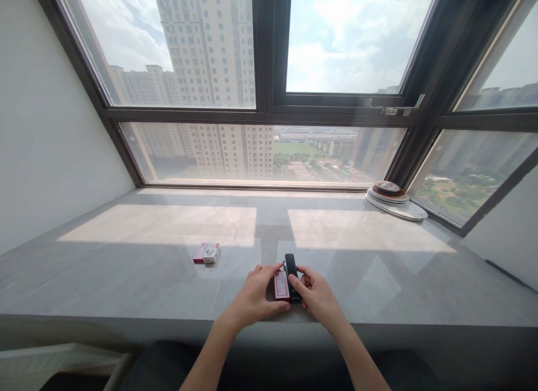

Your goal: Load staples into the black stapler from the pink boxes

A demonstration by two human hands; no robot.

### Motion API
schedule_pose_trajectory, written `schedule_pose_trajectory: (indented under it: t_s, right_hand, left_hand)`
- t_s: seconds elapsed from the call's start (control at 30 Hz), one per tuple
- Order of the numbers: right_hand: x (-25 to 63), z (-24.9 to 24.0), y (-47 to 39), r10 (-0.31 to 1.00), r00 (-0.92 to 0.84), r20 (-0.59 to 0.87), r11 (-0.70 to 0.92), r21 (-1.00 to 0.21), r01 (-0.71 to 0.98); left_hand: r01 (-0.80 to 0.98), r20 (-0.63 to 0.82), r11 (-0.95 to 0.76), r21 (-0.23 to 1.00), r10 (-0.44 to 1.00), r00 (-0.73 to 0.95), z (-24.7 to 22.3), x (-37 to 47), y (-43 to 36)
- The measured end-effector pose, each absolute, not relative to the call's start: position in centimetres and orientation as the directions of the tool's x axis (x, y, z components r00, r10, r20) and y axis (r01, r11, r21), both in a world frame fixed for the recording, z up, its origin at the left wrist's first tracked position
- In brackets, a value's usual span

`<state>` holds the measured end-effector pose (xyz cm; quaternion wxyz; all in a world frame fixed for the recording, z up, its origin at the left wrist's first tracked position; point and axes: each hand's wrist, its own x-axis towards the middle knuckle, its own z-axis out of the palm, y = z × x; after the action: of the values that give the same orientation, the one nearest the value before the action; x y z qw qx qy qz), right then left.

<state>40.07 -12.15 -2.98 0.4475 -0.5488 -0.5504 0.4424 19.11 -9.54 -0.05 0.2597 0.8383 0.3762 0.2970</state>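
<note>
Near the front edge of the sill, my left hand (261, 293) is closed around a small pink-and-white box (281, 285), thumb at its near end and fingertips at the far end. My right hand (316, 294) grips a black stapler (291, 268) from the right side, with the thumb on top. Box and stapler stand side by side, their long sides close together. Further left lies a small pink-and-white carton (207, 253), apart from both hands. My right fingertips are partly hidden behind the stapler.
The wide grey stone windowsill (138, 273) ends at a front edge close to my body. A stack of plates (395, 203) sits in the far right corner by the dark window frame (264, 116). A white slatted object (63, 360) is at the lower left.
</note>
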Motion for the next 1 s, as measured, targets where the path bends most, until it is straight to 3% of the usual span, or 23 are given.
schedule_pose_trajectory:
  t_s: [0.1, 0.17, 0.3, 0.4, 0.6, 0.8, 1.0]
  right_hand:
    - [40.0, -3.1, -12.2, 1.0, 0.019, 0.009, 0.004, -0.978, 0.21]
    - [40.0, -3.1, -12.3, 0.999, 0.03, 0.017, 0.01, -0.976, 0.219]
    - [39.9, -3.1, -12.3, 0.999, 0.042, 0.017, 0.006, -0.97, 0.244]
    - [40.0, -3.3, -12.3, 0.998, 0.058, 0.009, -0.007, -0.965, 0.262]
    - [40.0, -3.5, -12.3, 0.998, 0.068, 0.003, -0.016, -0.96, 0.28]
    - [39.8, -3.0, -12.5, 0.998, 0.058, 0.002, -0.013, -0.965, 0.261]
    - [39.8, -2.9, -12.4, 0.999, 0.052, -0.001, -0.014, -0.968, 0.25]
  left_hand:
    - [0.513, 0.392, -0.584, 0.629, 0.809, 0.439, 1.2, 15.9, -7.9]
    - [0.618, 0.486, -0.527, 0.583, 0.836, 0.255, 1.7, 12.2, -5.7]
    - [0.84, 0.456, -0.231, 0.49, 0.89, -0.021, 0.4, 3.4, -1.3]
    - [0.883, 0.304, -0.181, 0.433, 0.952, 0.047, -2.1, -1.3, -0.5]
    - [0.834, 0.309, -0.249, 0.493, 0.946, 0.099, -3.8, -2.8, -5.1]
    - [0.688, 0.187, -0.304, 0.658, 0.952, 0.243, -0.9, 4.6, -10.5]
    - [0.442, 0.309, -0.475, 0.76, 0.864, 0.397, 1.4, 15.1, -11.0]
